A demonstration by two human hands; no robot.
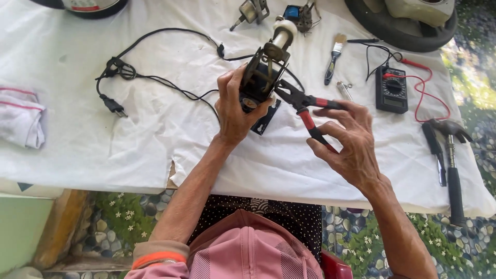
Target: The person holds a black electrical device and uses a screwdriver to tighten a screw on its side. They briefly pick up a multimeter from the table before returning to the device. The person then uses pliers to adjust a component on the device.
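Both hands are up over the table (155,155). My left hand (235,111) is wrapped tight around a small motor (261,77), held up off the cloth. My right hand (351,139) grips the red handles of the pliers (305,106), and their tips touch the motor's side. I think the pliers could slip off and poke my left fingers if I squeeze too hard. The motor's black cord (155,77) trails across the cloth, so a tug could pull it crooked. The meter (391,89) and hammer (453,170) lie well apart.
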